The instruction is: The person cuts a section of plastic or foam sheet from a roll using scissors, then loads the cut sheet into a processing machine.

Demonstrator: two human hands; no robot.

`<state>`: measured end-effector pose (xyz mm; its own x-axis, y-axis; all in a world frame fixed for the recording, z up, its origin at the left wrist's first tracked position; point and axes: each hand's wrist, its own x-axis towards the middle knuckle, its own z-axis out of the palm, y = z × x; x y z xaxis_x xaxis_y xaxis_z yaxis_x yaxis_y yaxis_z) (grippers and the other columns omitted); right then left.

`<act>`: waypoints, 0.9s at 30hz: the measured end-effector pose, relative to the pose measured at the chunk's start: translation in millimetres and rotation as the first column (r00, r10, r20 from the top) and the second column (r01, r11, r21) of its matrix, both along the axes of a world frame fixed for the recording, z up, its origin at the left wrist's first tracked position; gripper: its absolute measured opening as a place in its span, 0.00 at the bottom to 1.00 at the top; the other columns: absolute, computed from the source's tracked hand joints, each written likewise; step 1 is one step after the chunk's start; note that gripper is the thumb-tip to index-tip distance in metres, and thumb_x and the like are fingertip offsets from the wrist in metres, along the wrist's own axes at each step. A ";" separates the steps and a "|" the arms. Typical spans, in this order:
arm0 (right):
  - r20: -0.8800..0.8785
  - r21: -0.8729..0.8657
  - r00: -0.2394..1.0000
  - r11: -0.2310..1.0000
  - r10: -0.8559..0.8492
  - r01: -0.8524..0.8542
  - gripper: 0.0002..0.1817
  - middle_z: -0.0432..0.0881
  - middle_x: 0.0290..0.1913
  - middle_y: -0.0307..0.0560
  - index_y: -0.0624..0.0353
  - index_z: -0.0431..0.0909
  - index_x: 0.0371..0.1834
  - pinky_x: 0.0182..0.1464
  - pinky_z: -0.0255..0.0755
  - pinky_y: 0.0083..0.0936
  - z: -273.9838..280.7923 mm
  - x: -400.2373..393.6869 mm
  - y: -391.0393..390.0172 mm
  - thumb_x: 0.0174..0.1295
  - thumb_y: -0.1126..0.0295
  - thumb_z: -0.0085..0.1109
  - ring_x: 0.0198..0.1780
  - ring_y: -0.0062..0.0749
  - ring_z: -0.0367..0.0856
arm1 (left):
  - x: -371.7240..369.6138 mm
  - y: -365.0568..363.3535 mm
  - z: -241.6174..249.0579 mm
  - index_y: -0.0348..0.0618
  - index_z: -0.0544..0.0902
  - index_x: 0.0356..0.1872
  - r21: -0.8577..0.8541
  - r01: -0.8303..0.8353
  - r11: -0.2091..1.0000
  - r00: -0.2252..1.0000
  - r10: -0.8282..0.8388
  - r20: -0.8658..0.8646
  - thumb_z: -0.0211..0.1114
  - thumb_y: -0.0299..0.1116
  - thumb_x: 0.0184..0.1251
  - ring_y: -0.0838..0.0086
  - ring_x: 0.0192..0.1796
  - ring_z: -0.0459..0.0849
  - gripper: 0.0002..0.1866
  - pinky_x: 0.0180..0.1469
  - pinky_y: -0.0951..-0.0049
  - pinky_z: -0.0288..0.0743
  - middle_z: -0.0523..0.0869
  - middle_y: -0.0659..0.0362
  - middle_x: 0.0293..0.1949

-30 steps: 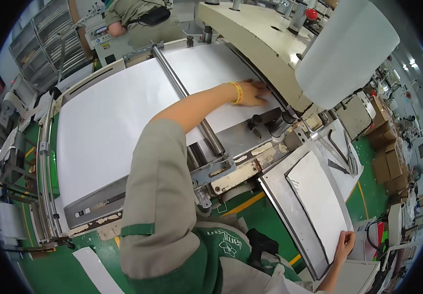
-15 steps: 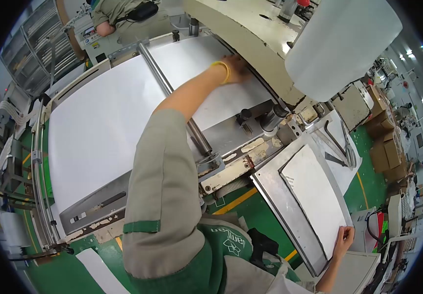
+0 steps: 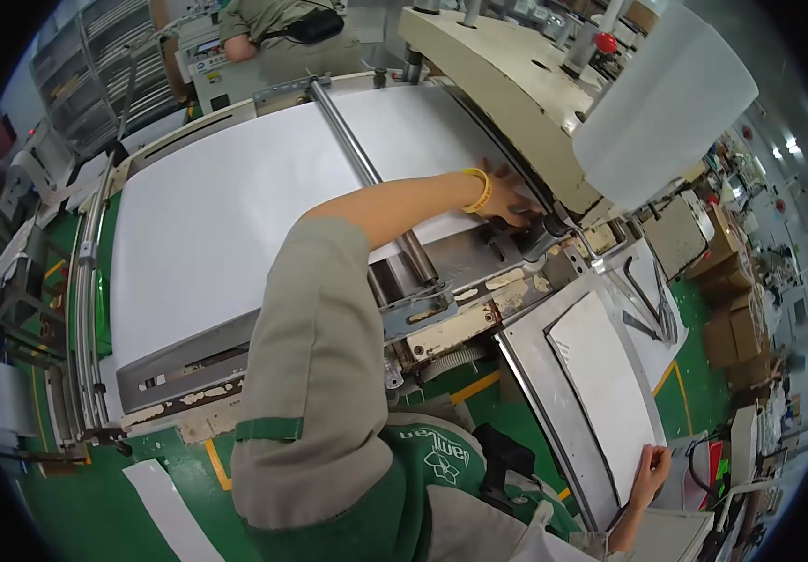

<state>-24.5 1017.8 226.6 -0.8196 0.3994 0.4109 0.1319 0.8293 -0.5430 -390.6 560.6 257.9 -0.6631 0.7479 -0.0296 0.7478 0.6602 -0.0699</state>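
- A wide white sheet point(image 3: 235, 206) lies flat across the machine bed, and a metal roller bar point(image 3: 366, 169) runs over it from far end to near.
- A large white roll point(image 3: 666, 103) hangs at upper right above the cream machine housing point(image 3: 507, 94).
- A smaller white sheet point(image 3: 610, 393) rests on the metal tray point(image 3: 540, 393) at my right.
- My left hand point(image 3: 509, 199), yellow wristband point(image 3: 479, 190) on, reaches over the bar; its fingers lie spread on the wide sheet's edge beside the housing.
- My right hand point(image 3: 649, 468) pinches the smaller sheet's near corner.
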 end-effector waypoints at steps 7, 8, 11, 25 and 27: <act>0.006 0.012 1.000 1.000 -0.011 0.010 0.10 0.60 0.22 0.34 0.61 0.65 0.24 0.28 0.53 0.15 -1.2 1.2 2.6 0.58 0.71 0.53 0.25 0.18 0.55 | -48.5 -45.7 -18.1 0.36 0.69 0.54 0.369 -0.226 0.901 0.971 0.240 0.010 0.48 0.63 0.54 0.56 0.60 0.64 0.39 0.63 0.62 0.53 0.66 0.48 0.59; -0.012 0.025 1.000 1.000 -0.004 0.004 0.10 0.58 0.22 0.33 0.61 0.64 0.24 0.27 0.52 0.14 -1.8 0.4 3.2 0.58 0.70 0.53 0.24 0.16 0.53 | -60.2 -56.7 -18.2 0.37 0.68 0.55 0.373 -0.300 0.878 0.949 0.313 0.028 0.49 0.64 0.52 0.56 0.61 0.63 0.40 0.63 0.63 0.52 0.65 0.48 0.59; -0.001 0.028 1.000 1.000 -0.007 0.007 0.10 0.59 0.23 0.34 0.61 0.64 0.24 0.27 0.52 0.14 -5.6 -0.4 9.6 0.58 0.71 0.53 0.25 0.17 0.53 | -91.0 -81.0 -15.2 0.42 0.63 0.60 0.368 -0.454 0.812 0.878 0.478 0.029 0.49 0.67 0.50 0.56 0.64 0.57 0.43 0.64 0.63 0.50 0.61 0.49 0.62; 0.108 0.036 0.990 0.995 -0.096 0.093 0.08 0.61 0.23 0.36 0.61 0.63 0.24 0.31 0.55 0.17 4.4 -8.3 -3.6 0.56 0.73 0.52 0.26 0.20 0.57 | -224.3 -93.6 -31.6 0.56 0.56 0.65 0.170 -0.793 0.585 0.602 0.795 0.069 0.46 0.64 0.53 0.62 0.68 0.50 0.39 0.65 0.56 0.47 0.54 0.57 0.66; 0.110 -0.010 0.990 0.995 -0.093 0.095 0.08 0.61 0.24 0.37 0.62 0.63 0.25 0.33 0.57 0.17 7.3 -8.3 -9.5 0.56 0.74 0.52 0.28 0.21 0.58 | -222.4 -89.7 -31.0 0.56 0.57 0.64 0.173 -0.767 0.618 0.635 0.770 0.064 0.46 0.64 0.53 0.62 0.68 0.52 0.39 0.65 0.56 0.48 0.55 0.58 0.66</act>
